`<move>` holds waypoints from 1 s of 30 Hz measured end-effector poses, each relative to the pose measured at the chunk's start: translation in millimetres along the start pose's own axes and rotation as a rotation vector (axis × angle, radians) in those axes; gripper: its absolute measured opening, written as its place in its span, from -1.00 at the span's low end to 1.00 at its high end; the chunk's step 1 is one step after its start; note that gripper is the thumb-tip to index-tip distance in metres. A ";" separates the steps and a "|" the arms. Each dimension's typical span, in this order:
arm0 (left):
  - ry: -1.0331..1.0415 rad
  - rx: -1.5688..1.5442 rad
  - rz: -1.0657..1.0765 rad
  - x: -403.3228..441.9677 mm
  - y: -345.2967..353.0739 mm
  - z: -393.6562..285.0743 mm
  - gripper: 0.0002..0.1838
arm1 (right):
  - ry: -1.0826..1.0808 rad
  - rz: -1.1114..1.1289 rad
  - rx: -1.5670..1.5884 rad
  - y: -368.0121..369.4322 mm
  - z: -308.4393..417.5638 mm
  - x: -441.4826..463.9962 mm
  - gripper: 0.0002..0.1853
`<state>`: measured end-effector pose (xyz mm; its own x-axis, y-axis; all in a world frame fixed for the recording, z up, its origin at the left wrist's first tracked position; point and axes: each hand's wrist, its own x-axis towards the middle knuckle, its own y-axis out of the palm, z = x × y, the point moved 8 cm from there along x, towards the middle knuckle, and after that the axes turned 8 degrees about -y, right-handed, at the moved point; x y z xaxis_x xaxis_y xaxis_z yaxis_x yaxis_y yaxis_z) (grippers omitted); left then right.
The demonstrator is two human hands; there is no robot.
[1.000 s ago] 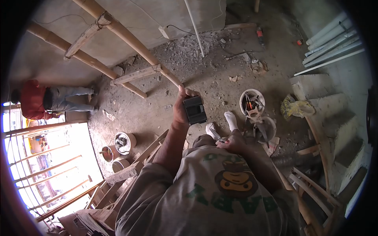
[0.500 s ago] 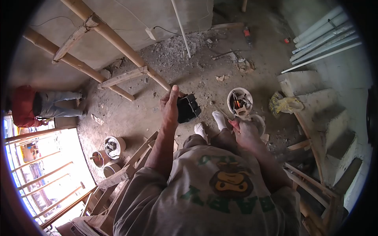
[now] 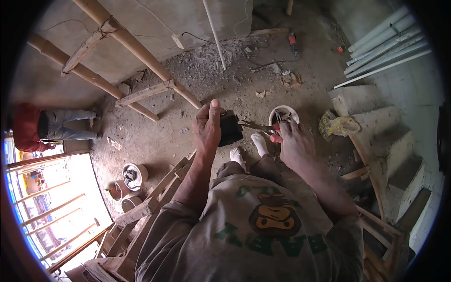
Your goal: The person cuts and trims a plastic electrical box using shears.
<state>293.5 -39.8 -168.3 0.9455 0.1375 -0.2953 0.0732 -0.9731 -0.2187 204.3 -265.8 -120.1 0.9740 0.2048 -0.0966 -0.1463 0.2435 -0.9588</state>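
Note:
My left hand is closed around a black plastic box, its thumb pointing up along the near side. In my right hand is a pair of red-handled pliers, with the long, narrow jaws aimed at the box's right edge. The jaw tips are at or very close to that edge; whether they touch it I cannot tell. Behind my right hand, a white bucket with tools inside is partly covered. My two feet in white socks stand below the box.
A wooden ladder leans on the left. A person in a red top bends at far left, near buckets. Concrete steps and pipes lie right. A red power tool rests on the rubble-strewn floor.
My right hand has risen from beside the bucket, bringing the pliers up and left to the black box. The box has turned slightly and shifted a little right in my left hand.

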 end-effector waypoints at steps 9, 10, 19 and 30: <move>0.104 0.179 -0.033 -0.2 9.7 -16.1 -0.43 | -0.054 0.058 0.013 15.6 -0.3 15.7 -0.69; 0.109 0.186 -0.028 1.0 10.7 -16.7 -0.43 | -0.060 0.064 0.043 16.4 -0.2 18.2 -0.71; 0.154 0.127 -0.043 13.0 15.6 -25.5 -0.43 | -0.105 0.058 0.094 18.7 -14.1 38.0 -0.76; -0.009 0.202 -0.221 25.1 -1.2 -55.8 -0.43 | -0.171 0.223 0.151 30.9 -30.5 106.4 -0.69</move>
<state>334.9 -45.5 -123.5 0.9108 0.3440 -0.2281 0.2111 -0.8630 -0.4589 308.7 -265.4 -168.1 0.8736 0.4224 -0.2418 -0.3899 0.3099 -0.8671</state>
